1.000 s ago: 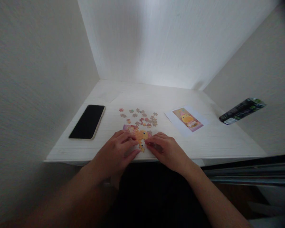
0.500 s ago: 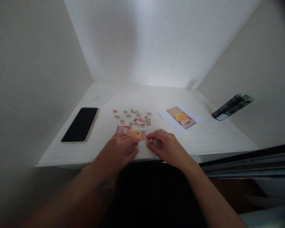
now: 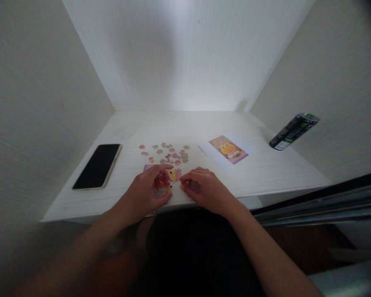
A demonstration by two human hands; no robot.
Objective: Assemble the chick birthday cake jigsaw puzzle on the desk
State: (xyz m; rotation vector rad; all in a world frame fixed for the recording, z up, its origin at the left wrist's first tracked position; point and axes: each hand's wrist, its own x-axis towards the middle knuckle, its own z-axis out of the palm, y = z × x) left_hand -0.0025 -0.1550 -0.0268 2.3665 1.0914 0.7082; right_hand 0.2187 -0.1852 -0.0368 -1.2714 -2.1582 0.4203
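My two hands are down at the near edge of the white desk (image 3: pixel 266 173). My left hand (image 3: pixel 146 193) is curled over the little puzzle picture (image 3: pixel 160 177) I have put together so far, and my fingers (image 3: pixel 160 171) are bent and pressed down on top of it, close together. Part of the puzzle picture peeks out between my hands, pink at one corner and yellow and orange in the middle. My right hand (image 3: pixel 204 189) is just beside it on the right. Its fingertips (image 3: pixel 185 181) are bunched close together, right at the edge of the puzzle picture. I think they pinch a tiny piece, but it is too small and dark for me to tell. A bit farther back on the desk lie the loose puzzle pieces (image 3: pixel 167 152), spread out in a little heap. To the left is a black phone (image 3: pixel 97 166), lying flat. To the right is a paper with the picture (image 3: pixel 228 149) of a yellow chick on it. A dark can (image 3: pixel 293 131) lies by the right wall.
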